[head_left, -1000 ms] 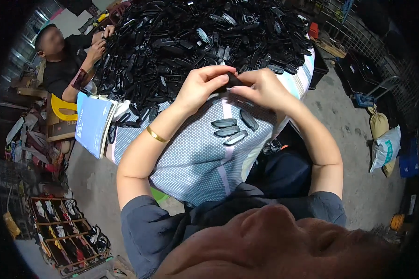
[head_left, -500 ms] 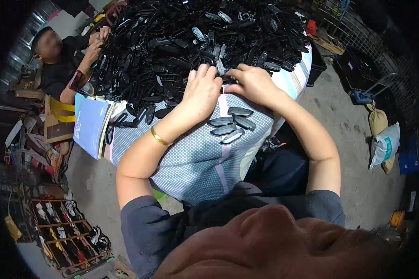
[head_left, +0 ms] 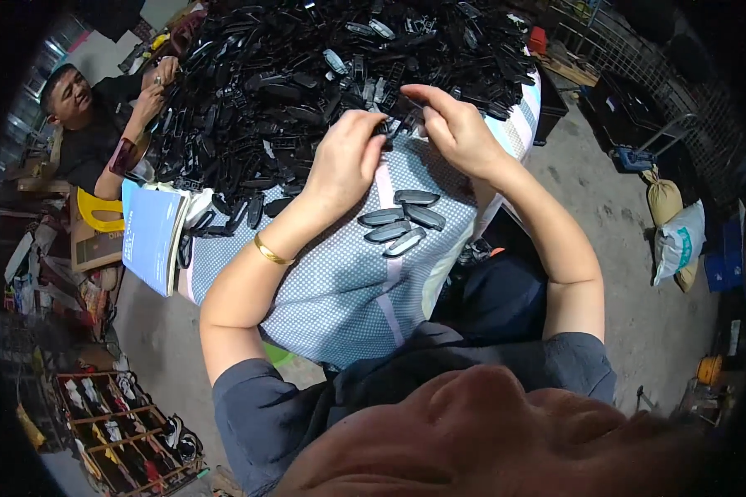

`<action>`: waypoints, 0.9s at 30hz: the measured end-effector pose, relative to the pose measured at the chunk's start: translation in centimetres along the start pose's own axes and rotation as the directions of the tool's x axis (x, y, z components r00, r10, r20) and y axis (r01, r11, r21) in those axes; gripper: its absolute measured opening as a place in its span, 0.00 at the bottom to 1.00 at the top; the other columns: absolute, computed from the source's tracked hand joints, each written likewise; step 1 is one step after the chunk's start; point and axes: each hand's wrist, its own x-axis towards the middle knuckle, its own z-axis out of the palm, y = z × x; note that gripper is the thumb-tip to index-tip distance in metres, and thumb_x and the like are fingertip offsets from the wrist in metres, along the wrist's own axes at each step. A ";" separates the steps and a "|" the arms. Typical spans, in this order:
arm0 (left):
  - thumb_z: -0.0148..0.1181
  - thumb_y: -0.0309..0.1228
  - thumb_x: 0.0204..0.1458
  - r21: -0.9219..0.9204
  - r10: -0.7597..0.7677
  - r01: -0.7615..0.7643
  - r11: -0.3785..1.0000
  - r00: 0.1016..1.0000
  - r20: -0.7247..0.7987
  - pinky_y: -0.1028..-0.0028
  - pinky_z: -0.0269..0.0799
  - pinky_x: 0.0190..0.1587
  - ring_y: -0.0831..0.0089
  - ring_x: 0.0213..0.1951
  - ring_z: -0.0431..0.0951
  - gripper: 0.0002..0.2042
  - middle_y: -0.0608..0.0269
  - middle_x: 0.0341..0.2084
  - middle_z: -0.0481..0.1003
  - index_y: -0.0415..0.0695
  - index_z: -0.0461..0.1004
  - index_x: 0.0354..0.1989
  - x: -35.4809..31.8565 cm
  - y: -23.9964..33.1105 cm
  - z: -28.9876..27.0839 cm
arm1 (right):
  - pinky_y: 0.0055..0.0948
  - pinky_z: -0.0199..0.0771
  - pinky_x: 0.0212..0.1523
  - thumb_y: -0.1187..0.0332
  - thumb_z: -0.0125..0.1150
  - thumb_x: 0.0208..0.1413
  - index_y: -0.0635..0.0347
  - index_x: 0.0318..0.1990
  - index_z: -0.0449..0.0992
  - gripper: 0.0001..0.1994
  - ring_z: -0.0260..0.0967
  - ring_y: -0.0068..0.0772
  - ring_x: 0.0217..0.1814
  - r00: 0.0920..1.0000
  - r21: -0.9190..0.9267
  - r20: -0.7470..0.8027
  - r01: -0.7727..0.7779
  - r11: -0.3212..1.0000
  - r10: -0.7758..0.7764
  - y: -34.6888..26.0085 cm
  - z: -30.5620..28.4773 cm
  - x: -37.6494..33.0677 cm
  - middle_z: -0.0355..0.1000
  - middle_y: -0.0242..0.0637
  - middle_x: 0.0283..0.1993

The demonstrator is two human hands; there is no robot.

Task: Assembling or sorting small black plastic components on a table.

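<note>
While five black parts [head_left: 387, 231] lie on cloth [head_left: 323, 311], the left hand [head_left: 346, 157] and right hand [head_left: 462, 139] bend beside the pile [head_left: 249, 116]; whether either grips anything, I cannot tell.

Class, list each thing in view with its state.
Left hand: fingers curled, grip unclear
Right hand: index finger extended, grip unclear
Black pile: heaped, jumbled
Five black pieces: lying apart from the pile
Patterned cloth: spread, creased
Blue book: closed
Tan sack: neck gathered

L hand [head_left: 344, 159], R hand [head_left: 462, 139] nr ea. other, both elbows [head_left: 578, 277] bent.
</note>
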 end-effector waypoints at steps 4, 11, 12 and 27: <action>0.53 0.23 0.51 -0.403 -0.410 0.404 0.821 0.909 0.075 0.81 0.69 0.29 0.79 0.31 0.73 0.13 0.61 0.38 0.67 0.40 0.71 0.46 0.6 0.5 -0.5 | 0.17 0.67 0.26 0.73 0.50 0.56 0.61 0.51 0.68 0.15 0.65 0.15 0.26 0.998 0.369 0.068 -0.034 0.929 0.010 -0.5 0.4 -0.5 0.71 0.30 0.30; 0.48 0.29 0.56 -0.824 -0.520 0.566 0.030 0.713 0.471 0.82 0.72 0.32 0.75 0.30 0.77 0.16 0.56 0.37 0.74 0.32 0.66 0.50 1.5 0.8 -1.7 | 0.18 0.71 0.27 0.71 0.56 0.53 0.63 0.41 0.76 0.09 0.69 0.21 0.29 0.997 0.292 -0.010 0.075 0.954 -0.076 0.8 1.2 -0.4 0.69 0.35 0.38; 0.50 0.25 0.54 -0.815 -0.470 0.577 0.045 0.733 0.493 0.81 0.72 0.36 0.75 0.32 0.76 0.17 0.55 0.37 0.74 0.31 0.63 0.52 1.2 0.6 -2.1 | 0.18 0.71 0.28 0.70 0.56 0.54 0.63 0.41 0.76 0.09 0.69 0.21 0.30 0.997 0.389 0.054 -0.064 0.919 0.046 0.7 1.2 -0.3 0.69 0.35 0.38; 0.57 0.23 0.47 -0.584 -0.545 0.575 0.573 0.800 0.251 0.82 0.68 0.41 0.81 0.37 0.73 0.15 0.61 0.39 0.75 0.37 0.73 0.45 0.0 0.1 -1.1 | 0.17 0.73 0.26 0.71 0.56 0.55 0.70 0.38 0.74 0.09 0.71 0.22 0.31 0.943 0.647 0.147 -0.320 0.692 0.299 -0.6 2.5 -1.1 0.68 0.35 0.41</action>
